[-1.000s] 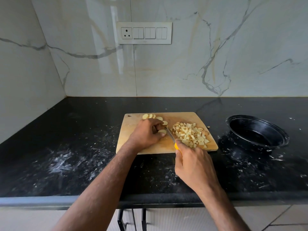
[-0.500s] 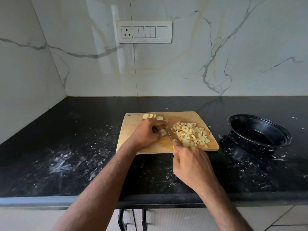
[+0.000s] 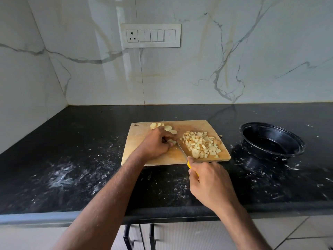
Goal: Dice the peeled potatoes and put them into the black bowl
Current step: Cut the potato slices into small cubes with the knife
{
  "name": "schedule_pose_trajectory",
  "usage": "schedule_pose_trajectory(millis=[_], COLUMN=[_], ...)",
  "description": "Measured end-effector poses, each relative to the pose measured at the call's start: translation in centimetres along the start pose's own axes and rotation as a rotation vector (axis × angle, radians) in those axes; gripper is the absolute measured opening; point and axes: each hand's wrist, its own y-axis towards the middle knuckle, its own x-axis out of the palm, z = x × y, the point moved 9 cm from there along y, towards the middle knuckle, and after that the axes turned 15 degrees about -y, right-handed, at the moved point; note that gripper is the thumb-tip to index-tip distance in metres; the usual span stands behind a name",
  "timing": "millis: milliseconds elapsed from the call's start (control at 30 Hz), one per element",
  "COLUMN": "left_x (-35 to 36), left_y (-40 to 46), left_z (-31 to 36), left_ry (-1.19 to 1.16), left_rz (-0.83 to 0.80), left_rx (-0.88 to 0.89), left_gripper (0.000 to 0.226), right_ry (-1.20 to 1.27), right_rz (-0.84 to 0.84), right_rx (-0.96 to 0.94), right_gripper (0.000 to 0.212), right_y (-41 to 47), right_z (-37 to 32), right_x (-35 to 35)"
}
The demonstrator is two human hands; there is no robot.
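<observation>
Head view looks down on a black speckled desk (image 3: 75,159) against a white marble wall, with a switch panel (image 3: 151,35) up on that wall. Over on the left the desk is smeared with whitish streaks. Next comes the wooden cutting board (image 3: 142,134), and along its far edge sit a few round potato slices (image 3: 163,126). The left hand (image 3: 156,144) is on the board, fingers curled down over a small potato piece (image 3: 172,141) and pinning it in place, so that grip is clamped on the potato. Right beside those fingertips is the blade of a knife (image 3: 182,150), running diagonally toward the near edge of the board. Its yellow handle pokes out of the right hand (image 3: 210,183), which is wrapped tight around it just off the near edge of the board. On the right half of the board there's a decent heap of diced potato (image 3: 201,144), with one stray cube just past the board's right edge. Further right, well apart from the board, the black bowl (image 3: 272,139) sits on the desk, no potato showing inside it. White cabinet fronts with black handles (image 3: 138,235) show below the desk edge.
</observation>
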Motion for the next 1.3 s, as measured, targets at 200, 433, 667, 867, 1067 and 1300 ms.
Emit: schedule_pose_trajectory(millis=[200, 433, 667, 867, 1067, 1300], left_x=[-0.2, -0.9, -1.2, -1.2, -0.7, -0.6], left_y=[-0.3, -0.6, -0.4, -0.3, -0.2, -0.4], left_z=[0.1, -0.3, -0.6, -0.1, 0.6, 0.7], left_ry=[-0.064, -0.232, -0.256, -0.195, -0.082, -0.064], left_rz=[0.014, 0.063, 0.085, 0.065, 0.017, 0.016], left_rx=[-0.024, -0.061, -0.053, -0.022, 0.009, 0.011], left_gripper=[0.032, 0.067, 0.06, 0.047, 0.031, 0.029], right_ry=[0.101, 0.043, -0.023, -0.076, -0.052, -0.001], right_rz=[0.12, 0.06, -0.008, -0.022, -0.042, 0.01], right_rx=[0.057, 0.011, -0.002, 0.021, 0.007, 0.023], right_gripper=[0.033, 0.039, 0.038, 0.03, 0.032, 0.031], right_y=[0.0, 1.9, 2.1, 3.0, 2.2, -0.4], right_z=[0.6, -1.1, -1.2, -1.4, -1.5, -0.4], right_x=[-1.2, -0.2, 0.8, 1.6, 1.5, -0.2])
